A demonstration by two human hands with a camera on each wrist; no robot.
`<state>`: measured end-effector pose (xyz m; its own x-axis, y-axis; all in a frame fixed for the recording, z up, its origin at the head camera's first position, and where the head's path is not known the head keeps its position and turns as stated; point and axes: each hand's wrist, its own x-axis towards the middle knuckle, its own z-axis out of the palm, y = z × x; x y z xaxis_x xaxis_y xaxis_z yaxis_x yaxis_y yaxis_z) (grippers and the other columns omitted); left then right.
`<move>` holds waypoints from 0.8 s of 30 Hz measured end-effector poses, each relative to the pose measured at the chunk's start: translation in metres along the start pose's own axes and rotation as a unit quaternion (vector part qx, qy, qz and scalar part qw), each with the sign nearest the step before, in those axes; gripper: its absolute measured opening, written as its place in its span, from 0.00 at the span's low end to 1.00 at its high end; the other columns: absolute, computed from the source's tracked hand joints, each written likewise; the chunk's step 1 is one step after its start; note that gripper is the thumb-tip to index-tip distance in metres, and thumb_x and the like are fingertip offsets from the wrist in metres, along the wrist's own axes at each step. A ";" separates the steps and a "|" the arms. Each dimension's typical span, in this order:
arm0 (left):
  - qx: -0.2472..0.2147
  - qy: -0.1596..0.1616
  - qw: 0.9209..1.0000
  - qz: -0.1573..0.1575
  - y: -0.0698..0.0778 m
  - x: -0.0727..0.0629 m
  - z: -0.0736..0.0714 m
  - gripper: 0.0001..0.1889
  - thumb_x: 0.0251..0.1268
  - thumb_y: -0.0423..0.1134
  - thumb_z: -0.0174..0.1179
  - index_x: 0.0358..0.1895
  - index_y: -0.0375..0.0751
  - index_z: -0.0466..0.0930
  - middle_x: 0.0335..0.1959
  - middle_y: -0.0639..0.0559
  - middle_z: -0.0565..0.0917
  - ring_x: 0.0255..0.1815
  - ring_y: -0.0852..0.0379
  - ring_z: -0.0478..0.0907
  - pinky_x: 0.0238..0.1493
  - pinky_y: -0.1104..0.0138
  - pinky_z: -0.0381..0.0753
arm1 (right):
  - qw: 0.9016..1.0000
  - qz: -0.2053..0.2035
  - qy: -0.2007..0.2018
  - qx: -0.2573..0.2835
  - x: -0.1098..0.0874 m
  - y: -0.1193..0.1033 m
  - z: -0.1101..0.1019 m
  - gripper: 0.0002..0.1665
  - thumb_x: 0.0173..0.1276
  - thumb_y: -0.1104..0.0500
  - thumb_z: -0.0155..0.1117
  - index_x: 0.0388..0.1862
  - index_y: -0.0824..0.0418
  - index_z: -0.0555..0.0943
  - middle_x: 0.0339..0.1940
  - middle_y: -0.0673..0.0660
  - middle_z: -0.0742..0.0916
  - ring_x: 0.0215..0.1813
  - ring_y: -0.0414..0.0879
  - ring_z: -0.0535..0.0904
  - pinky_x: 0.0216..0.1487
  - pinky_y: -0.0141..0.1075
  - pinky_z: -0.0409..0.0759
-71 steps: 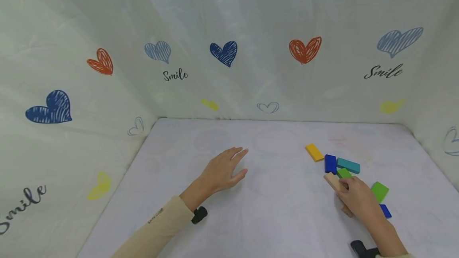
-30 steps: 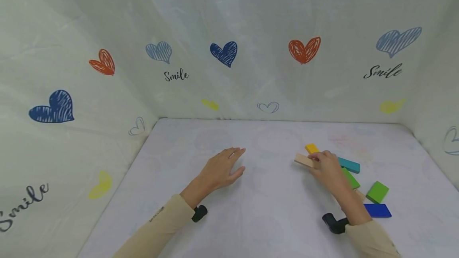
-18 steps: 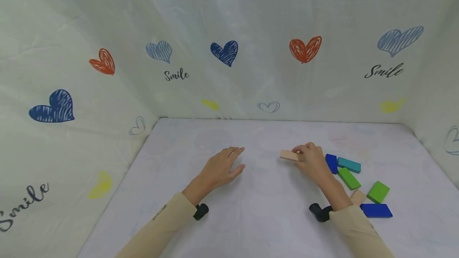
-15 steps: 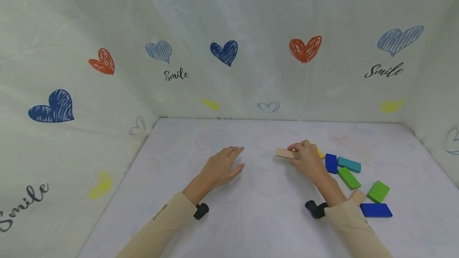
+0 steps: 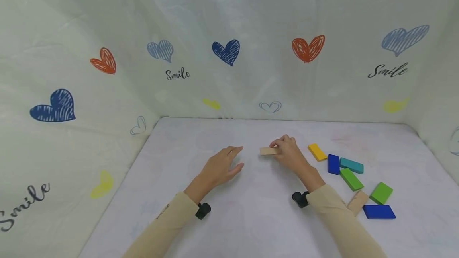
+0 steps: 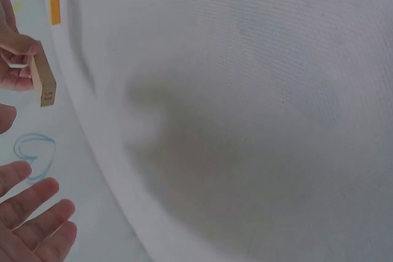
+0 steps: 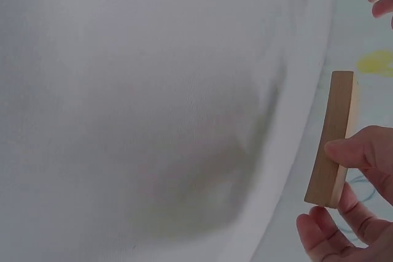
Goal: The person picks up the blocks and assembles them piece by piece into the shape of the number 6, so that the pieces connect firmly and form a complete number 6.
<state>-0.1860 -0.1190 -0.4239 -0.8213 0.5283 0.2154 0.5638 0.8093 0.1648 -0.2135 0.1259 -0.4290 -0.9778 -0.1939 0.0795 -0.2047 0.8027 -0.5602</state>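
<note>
Between thumb and fingers, my right hand [image 5: 288,154] pinches a plain wooden block [image 5: 269,151] that points left toward the other hand. The right wrist view shows the long block [image 7: 332,139] with the thumb pressed on its side; it appears held above the table. My left hand [image 5: 218,167] hovers over the middle of the table, fingers extended and thumb apart, holding nothing. Its spread fingers [image 6: 43,213] show in the left wrist view, a short way from the block [image 6: 43,77], whose end bears a small mark that is too blurred to read.
On the white table [image 5: 251,218], several blocks lie to the right: yellow [image 5: 317,152], blue [image 5: 333,164], teal [image 5: 352,165], green [image 5: 352,179], another green [image 5: 381,193], another plain wooden one [image 5: 357,202] and another blue [image 5: 379,212]. A heart-printed curtain [image 5: 265,83] borders the table.
My right hand has taken the plain wooden block from the group at right and carried it left, toward the table's middle. The left hand has stayed nearly still.
</note>
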 end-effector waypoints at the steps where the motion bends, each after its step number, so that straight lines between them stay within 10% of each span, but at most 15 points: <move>1: -0.004 -0.005 1.000 -0.005 0.000 0.000 0.000 0.28 0.65 0.51 0.54 0.66 0.45 0.66 0.57 0.49 0.76 0.58 0.52 0.74 0.53 0.60 0.77 | 1.000 -0.003 -0.002 0.001 0.002 -0.001 0.002 0.13 0.56 0.69 0.64 0.42 0.63 0.82 0.43 0.62 0.76 0.48 0.57 0.67 0.50 0.46 0.71; 24: -0.019 -0.041 0.998 -0.045 -0.001 0.003 0.008 0.28 0.65 0.50 0.55 0.66 0.46 0.65 0.57 0.49 0.75 0.57 0.52 0.74 0.51 0.59 0.78 | 0.996 -0.051 -0.059 -0.038 0.028 -0.016 0.042 0.17 0.54 0.72 0.61 0.42 0.59 0.82 0.42 0.58 0.75 0.45 0.51 0.71 0.50 0.44 0.72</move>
<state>-0.1893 -0.1160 -0.4308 -0.8725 0.4741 0.1183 0.4886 0.8451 0.2169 -0.2357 0.0836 -0.4521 -0.9406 -0.3381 0.0320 -0.3096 0.8151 -0.4897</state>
